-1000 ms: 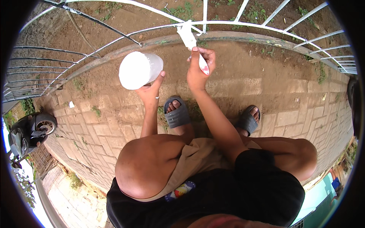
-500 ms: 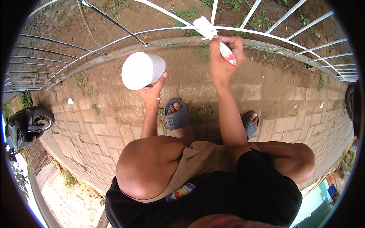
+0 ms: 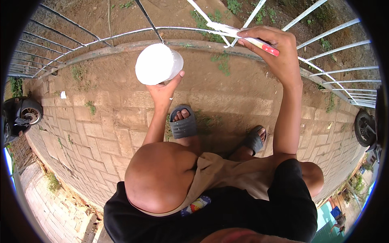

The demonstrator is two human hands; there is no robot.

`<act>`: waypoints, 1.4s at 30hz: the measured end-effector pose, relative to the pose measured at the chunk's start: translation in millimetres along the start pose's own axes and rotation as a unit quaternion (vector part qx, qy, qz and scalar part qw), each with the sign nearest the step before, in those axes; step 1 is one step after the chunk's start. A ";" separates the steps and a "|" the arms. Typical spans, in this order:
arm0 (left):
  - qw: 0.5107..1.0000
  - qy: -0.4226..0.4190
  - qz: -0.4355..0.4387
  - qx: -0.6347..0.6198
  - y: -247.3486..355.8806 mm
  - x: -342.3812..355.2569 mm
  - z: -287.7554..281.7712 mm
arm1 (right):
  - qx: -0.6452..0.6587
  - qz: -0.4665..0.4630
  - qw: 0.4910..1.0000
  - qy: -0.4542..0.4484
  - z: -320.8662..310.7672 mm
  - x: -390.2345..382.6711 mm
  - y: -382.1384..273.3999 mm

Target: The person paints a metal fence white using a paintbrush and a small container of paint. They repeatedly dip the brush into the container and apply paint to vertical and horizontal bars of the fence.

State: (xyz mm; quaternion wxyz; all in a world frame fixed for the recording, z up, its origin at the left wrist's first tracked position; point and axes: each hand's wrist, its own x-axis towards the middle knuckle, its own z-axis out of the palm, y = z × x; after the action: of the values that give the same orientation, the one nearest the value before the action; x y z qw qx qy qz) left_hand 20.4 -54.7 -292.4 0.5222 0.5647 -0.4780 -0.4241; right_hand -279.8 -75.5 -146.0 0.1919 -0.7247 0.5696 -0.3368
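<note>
One brush [image 3: 231,30], white-coated bristles, red-ended handle, at the lower rail of one railing [image 3: 330,33]; contact unclear. Right hand [image 3: 283,52]: thumb and fingers pinched on handle. One translucent tub [image 3: 176,62], white at mouth; left hand [image 3: 163,92] curled round its side. Two grey sandals [image 3: 183,128] near the paving's [image 3: 117,117] far edge; two wheels, one left [image 3: 30,114], one right [image 3: 364,128].

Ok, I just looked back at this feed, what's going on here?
A person in grey sandals has both hands busy beside a metal fence. The left hand holds a white cup, and the right hand grips a brush with a red-ended handle. The brush's white-coated bristles are at the fence bars, though I can't tell whether they touch. The nearby bars are white; several at the left look dark.
</note>
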 end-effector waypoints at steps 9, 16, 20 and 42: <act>0.998 -0.024 0.010 -0.059 5.6 1.8 -1.6 | 0.021 -0.003 0.998 -0.053 3.7 18.5 -8.5; 0.999 -0.005 0.017 -0.032 6.8 1.1 -10.6 | -0.140 0.028 0.985 -0.096 -4.4 33.5 -8.7; 0.999 -0.010 -0.003 -0.032 5.5 2.0 -11.4 | -0.093 -0.016 0.989 -0.112 5.3 33.9 -6.5; 1.000 -0.003 -0.003 -0.024 4.2 3.1 -18.0 | -0.165 0.005 0.971 -0.173 -8.6 48.6 -14.2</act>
State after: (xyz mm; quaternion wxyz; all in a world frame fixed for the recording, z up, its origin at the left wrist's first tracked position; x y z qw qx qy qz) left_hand 38.2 -54.3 -286.4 0.5328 0.5523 -0.4673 -0.4390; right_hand -269.9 -117.1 -117.5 0.1672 -0.7909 0.5788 -0.1069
